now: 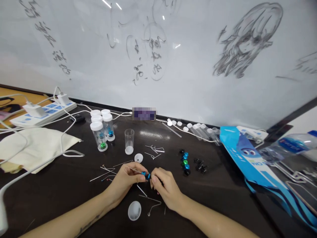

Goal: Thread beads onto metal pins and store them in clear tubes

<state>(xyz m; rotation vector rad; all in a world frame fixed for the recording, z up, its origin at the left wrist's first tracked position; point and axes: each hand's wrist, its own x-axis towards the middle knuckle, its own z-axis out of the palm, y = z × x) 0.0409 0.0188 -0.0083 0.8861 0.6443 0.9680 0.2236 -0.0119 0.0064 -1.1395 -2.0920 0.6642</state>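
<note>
Blue beads [144,173], threaded on a pin [135,170] just above the worktop [61,191], left hand [125,181] in a pinched grip on the pin, right hand [165,186] closed on the beads; risk: a slackened pinch would likely let beads slide off among the loose pins [107,170].

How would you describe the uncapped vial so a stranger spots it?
Below the whiteboard, on the dark table, find the cluster of white-capped vials. Just right of them stands one clear vial, upright and apart. Unlike them, it has no cap.
</note>
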